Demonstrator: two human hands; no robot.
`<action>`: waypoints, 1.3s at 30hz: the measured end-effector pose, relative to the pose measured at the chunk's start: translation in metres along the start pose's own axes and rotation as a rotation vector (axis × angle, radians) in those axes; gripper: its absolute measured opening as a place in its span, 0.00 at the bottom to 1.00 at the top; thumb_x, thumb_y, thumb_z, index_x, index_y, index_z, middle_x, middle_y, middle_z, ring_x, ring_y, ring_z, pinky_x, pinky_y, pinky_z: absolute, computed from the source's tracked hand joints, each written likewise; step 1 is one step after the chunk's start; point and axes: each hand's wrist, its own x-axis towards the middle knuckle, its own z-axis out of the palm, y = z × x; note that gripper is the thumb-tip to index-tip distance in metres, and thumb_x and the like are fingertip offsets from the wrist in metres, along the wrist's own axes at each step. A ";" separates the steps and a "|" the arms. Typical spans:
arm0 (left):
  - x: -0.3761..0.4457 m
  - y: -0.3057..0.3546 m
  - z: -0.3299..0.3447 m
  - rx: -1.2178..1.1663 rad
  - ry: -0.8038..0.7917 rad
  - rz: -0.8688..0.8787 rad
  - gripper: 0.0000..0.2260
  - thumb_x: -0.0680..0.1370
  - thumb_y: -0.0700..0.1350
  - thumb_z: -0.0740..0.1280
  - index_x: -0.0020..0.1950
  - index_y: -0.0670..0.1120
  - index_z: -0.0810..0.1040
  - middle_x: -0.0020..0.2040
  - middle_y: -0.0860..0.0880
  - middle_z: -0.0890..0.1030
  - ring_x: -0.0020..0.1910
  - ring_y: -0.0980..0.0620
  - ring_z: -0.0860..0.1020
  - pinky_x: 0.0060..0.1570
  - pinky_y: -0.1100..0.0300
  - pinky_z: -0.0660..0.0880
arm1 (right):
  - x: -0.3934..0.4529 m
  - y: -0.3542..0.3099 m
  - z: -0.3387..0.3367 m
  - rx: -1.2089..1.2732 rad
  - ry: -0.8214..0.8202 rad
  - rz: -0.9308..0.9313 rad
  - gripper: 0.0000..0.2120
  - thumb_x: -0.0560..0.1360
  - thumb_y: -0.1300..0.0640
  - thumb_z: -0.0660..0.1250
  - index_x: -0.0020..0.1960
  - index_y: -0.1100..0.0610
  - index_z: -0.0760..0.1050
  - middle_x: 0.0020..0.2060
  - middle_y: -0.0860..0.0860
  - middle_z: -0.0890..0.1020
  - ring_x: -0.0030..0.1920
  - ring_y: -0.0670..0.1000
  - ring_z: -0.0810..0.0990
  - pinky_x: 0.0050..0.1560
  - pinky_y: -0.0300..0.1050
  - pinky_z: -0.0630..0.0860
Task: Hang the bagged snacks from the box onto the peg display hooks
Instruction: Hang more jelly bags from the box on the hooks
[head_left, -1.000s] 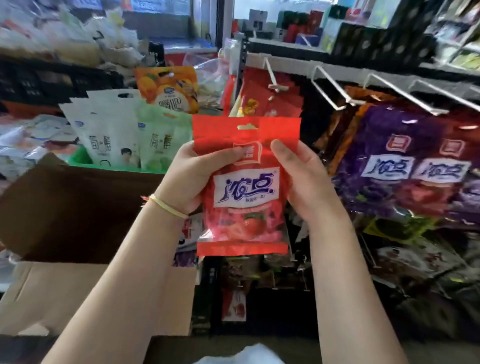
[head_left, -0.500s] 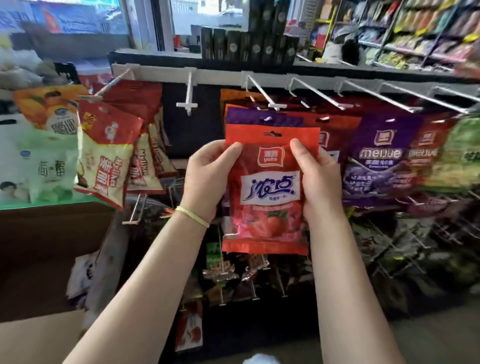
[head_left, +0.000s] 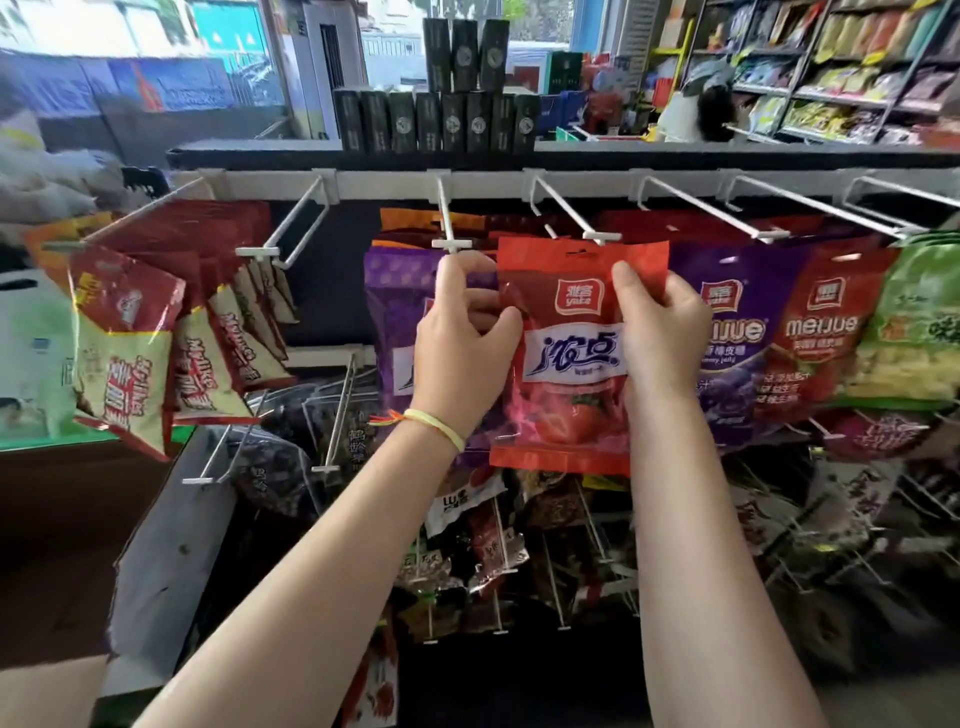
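Left hand (head_left: 462, 332) and right hand (head_left: 660, 322) grip red snack bag (head_left: 571, 374) | below white peg hook (head_left: 566, 213) | shop shelving (head_left: 831, 67) behind.

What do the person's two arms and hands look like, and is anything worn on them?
Both forearms are bare, with no sleeves in view and no gloves. The left hand has a thin pale yellow band round its wrist, with a short orange and green thread tuft at one side. The right hand and its wrist carry nothing. No rings or watch show.
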 end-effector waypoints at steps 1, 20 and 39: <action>0.000 0.002 0.003 0.037 -0.037 0.023 0.16 0.77 0.38 0.69 0.61 0.53 0.72 0.49 0.53 0.81 0.44 0.56 0.81 0.46 0.63 0.80 | 0.004 0.001 0.000 -0.037 0.005 -0.012 0.10 0.76 0.53 0.71 0.38 0.55 0.81 0.34 0.48 0.83 0.37 0.45 0.80 0.40 0.45 0.79; -0.014 -0.011 -0.003 0.357 -0.153 0.125 0.19 0.79 0.41 0.67 0.70 0.49 0.76 0.54 0.48 0.72 0.42 0.55 0.71 0.45 0.74 0.67 | -0.028 0.014 0.006 -0.523 0.358 -0.513 0.15 0.72 0.60 0.72 0.56 0.60 0.73 0.50 0.56 0.76 0.49 0.52 0.75 0.50 0.42 0.73; -0.128 -0.189 -0.326 0.387 0.416 -0.242 0.13 0.77 0.46 0.61 0.37 0.43 0.79 0.31 0.49 0.78 0.31 0.48 0.75 0.34 0.51 0.73 | -0.268 0.031 0.244 -0.294 -1.675 0.388 0.12 0.84 0.60 0.59 0.50 0.64 0.79 0.38 0.60 0.83 0.39 0.59 0.84 0.39 0.49 0.81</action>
